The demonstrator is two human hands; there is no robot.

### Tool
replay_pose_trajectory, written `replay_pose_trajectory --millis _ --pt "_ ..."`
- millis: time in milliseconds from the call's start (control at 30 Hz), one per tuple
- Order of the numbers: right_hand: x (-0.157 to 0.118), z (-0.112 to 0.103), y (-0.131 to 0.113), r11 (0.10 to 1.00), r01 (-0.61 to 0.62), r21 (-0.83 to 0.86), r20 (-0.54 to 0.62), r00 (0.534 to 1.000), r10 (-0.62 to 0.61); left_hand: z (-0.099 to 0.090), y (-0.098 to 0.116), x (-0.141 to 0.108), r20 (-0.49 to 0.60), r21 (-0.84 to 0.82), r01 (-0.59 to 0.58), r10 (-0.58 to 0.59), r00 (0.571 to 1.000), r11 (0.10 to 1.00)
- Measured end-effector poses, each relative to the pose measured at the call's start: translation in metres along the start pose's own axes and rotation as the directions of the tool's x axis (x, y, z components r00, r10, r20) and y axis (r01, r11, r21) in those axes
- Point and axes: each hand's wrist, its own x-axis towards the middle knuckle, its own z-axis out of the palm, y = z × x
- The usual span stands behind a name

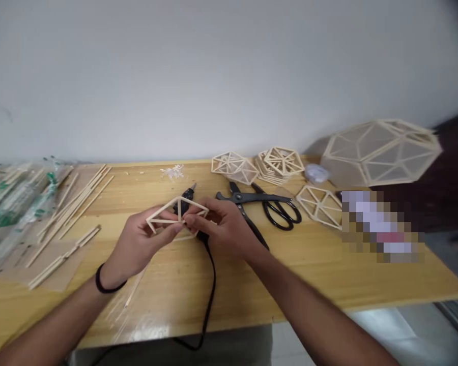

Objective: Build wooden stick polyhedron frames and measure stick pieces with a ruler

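Between my two hands is a small wooden stick frame (pixel 164 207) with spokes meeting near its middle, raised above the table. My left hand (pixel 139 241) grips its left side, thumb pressed near the centre; a dark band circles that wrist. My right hand (pixel 221 223) pinches the frame at its right side and centre, and its fingertips hide part of the joint. Just behind the frame lies a black glue gun (pixel 187 195), partly covered, its nozzle pointing away from me. From it a black cord (pixel 212 274) runs over the table's front edge.
Black-handled scissors (pixel 282 213) and dark pliers-like shears (pixel 248 197) lie right of my hands. Behind stand stacked stick frames (pixel 280 162) and a large polyhedral stick model (pixel 383 152). Loose sticks (pixel 74 203) and plastic-wrapped bundles (pixel 19 208) cover the left. A pixelated patch hides something at right.
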Motion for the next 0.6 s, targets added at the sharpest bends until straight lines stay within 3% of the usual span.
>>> replay_pose_trajectory --millis 167,300,600 --pt "0.0 0.0 0.005 0.997 -0.001 0.08 -0.011 1.0 0.002 0.003 -0.004 0.002 -0.01 -0.078 -0.018 0.017 1.0 0.997" --pt "0.0 -0.001 0.001 0.999 0.031 -0.01 -0.018 0.999 -0.031 0.0 -0.008 0.001 -0.062 -0.007 -0.052 0.052 0.997 0.999" --pt "0.002 0.0 -0.002 0.987 0.038 -0.154 0.008 0.999 -0.037 -0.007 -0.008 0.002 -0.02 0.116 -0.093 0.096 0.995 0.989"
